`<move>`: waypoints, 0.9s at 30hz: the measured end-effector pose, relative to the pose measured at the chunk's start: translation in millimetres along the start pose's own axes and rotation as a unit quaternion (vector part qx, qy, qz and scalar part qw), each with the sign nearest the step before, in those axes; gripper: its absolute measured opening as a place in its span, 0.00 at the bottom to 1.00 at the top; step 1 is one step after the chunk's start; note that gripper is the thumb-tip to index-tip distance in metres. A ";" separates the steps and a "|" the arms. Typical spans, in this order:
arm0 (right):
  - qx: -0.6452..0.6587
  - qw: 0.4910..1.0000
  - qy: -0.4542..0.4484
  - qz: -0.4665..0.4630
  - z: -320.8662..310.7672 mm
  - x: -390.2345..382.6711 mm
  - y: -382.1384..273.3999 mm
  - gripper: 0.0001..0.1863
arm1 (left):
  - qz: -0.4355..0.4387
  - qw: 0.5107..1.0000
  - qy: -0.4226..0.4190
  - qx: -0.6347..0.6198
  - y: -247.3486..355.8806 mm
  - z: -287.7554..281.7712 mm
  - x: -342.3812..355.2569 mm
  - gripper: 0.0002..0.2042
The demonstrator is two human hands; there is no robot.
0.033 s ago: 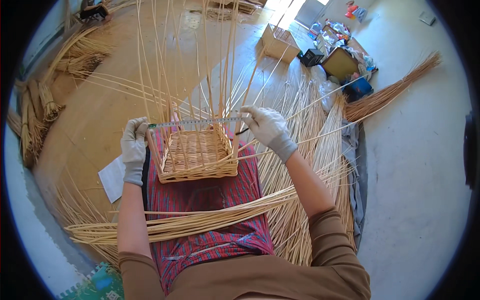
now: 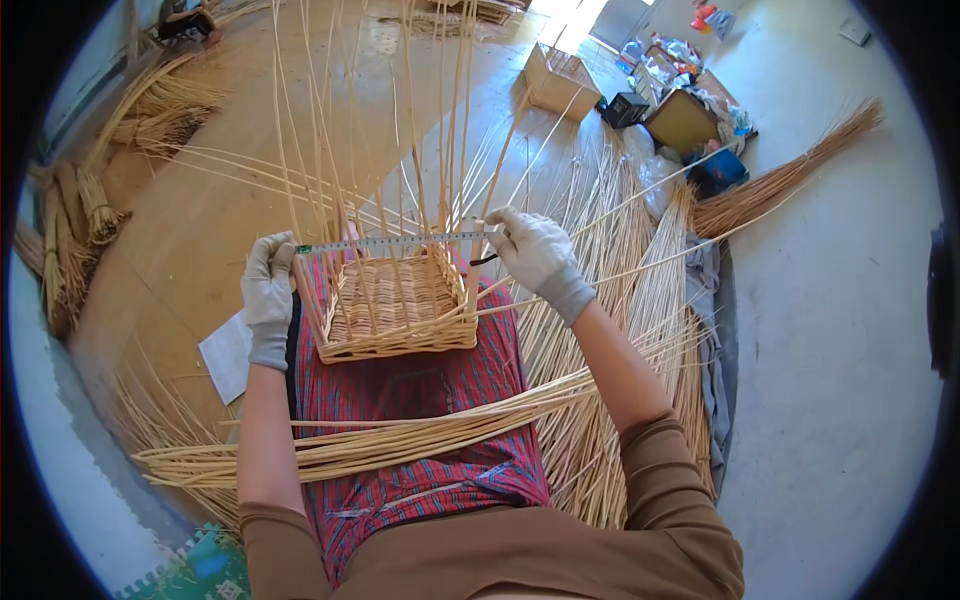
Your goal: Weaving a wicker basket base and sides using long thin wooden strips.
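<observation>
A partly woven wicker basket (image 2: 400, 347) rests on the red striped cloth (image 2: 500, 375) over my lap, its long stakes standing up and fanning outward. Above its low walls a white measuring tape (image 2: 395, 241) is stretched from side to side. My left hand (image 2: 267, 300), in a pale glove, pinches one end of the tape by the left corner stake. The other end is gripped by my gloved right hand (image 2: 538, 255) beside the right corner stake. A short black strap (image 2: 484, 261) hangs below the right fingers.
Across my lap lies a bundle of peeled rods (image 2: 420, 446). More long rods (image 2: 600, 400) spread over the floor at right, near a brown twig bundle (image 2: 790, 175). A box-shaped basket (image 2: 558, 85) stands behind. White paper (image 2: 228, 355) lies at left; straw bundles (image 2: 65, 240) lean farther left.
</observation>
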State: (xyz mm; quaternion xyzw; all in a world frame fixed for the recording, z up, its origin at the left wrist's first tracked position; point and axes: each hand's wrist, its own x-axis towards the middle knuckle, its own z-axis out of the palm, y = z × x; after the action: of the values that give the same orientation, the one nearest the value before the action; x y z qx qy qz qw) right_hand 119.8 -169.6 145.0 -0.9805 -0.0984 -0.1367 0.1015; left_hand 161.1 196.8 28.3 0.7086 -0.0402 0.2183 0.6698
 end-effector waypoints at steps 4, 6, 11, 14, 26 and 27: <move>0.153 0.980 -0.126 -0.030 13.0 -68.5 -29.2 0.13 | 0.135 0.942 0.177 0.251 51.3 17.1 -37.4 0.08; 0.246 0.934 -0.241 -0.097 39.0 -119.7 -44.2 0.13 | 0.187 0.957 0.075 0.208 58.1 41.8 -72.3 0.10; 0.268 0.899 -0.237 -0.253 28.2 -137.2 -54.7 0.18 | 0.278 0.844 -0.284 0.360 64.9 129.0 -140.2 0.31; 0.079 0.993 -0.004 -0.086 30.8 -73.4 13.4 0.15 | 0.261 0.843 -0.203 0.425 13.7 162.1 -150.1 0.47; 0.026 0.994 -0.082 0.071 55.0 -112.6 106.6 0.17 | 0.182 0.867 -0.296 0.359 25.6 151.7 -145.2 0.52; -0.029 0.999 -0.023 0.011 36.2 -115.0 105.1 0.16 | 0.207 0.868 -0.273 0.359 23.6 154.1 -146.5 0.51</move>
State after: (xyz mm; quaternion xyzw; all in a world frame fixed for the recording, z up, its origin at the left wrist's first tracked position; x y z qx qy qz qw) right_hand 43.5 -281.4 59.6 -0.9868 -0.0860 -0.1161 0.0725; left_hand 60.2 10.9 -4.0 0.9070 -0.2856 0.1492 0.2710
